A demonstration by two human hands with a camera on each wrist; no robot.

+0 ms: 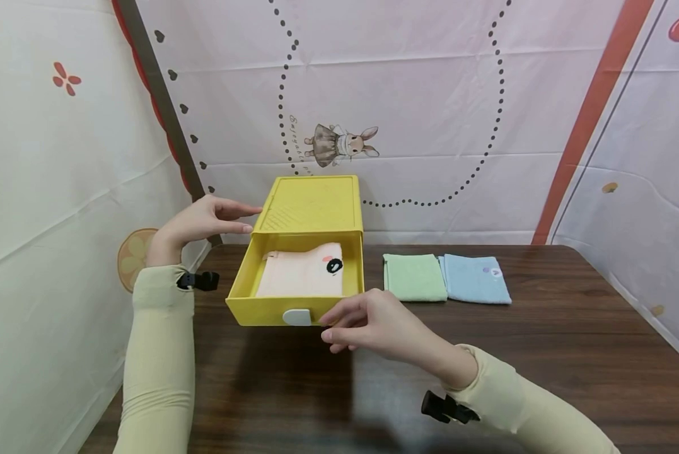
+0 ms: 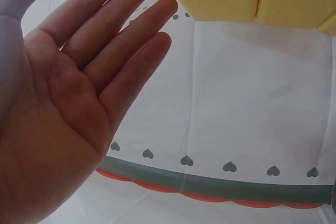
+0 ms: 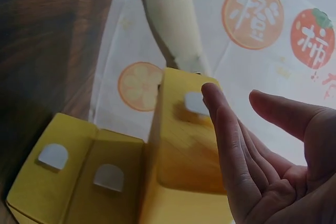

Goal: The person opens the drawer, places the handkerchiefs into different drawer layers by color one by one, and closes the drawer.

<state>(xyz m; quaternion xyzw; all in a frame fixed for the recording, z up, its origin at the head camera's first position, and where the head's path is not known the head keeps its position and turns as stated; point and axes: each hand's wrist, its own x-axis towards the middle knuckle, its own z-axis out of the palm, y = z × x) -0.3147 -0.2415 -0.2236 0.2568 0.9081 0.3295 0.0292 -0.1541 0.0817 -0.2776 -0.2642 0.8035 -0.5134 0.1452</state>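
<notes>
A yellow drawer box (image 1: 312,203) has its top drawer (image 1: 265,310) pulled out toward me. Inside that drawer lies a folded pale pink cloth (image 1: 299,275) with a black-and-white eye pattern. My left hand (image 1: 202,221) is at the box's left side, fingertips right at its edge; the left wrist view shows the palm with fingers straight. My right hand (image 1: 373,321) is at the drawer's front right corner, beside the white tab handle (image 1: 297,317). In the right wrist view, thumb and straight fingers stand apart with nothing between them, overlapping the drawer front (image 3: 189,145).
Right of the box, a folded green cloth (image 1: 414,277) and a folded blue cloth (image 1: 475,279) lie side by side on the dark wooden table (image 1: 543,328). Two lower drawers with white tabs (image 3: 108,177) are closed. Printed fabric (image 1: 418,113) hangs behind and at both sides.
</notes>
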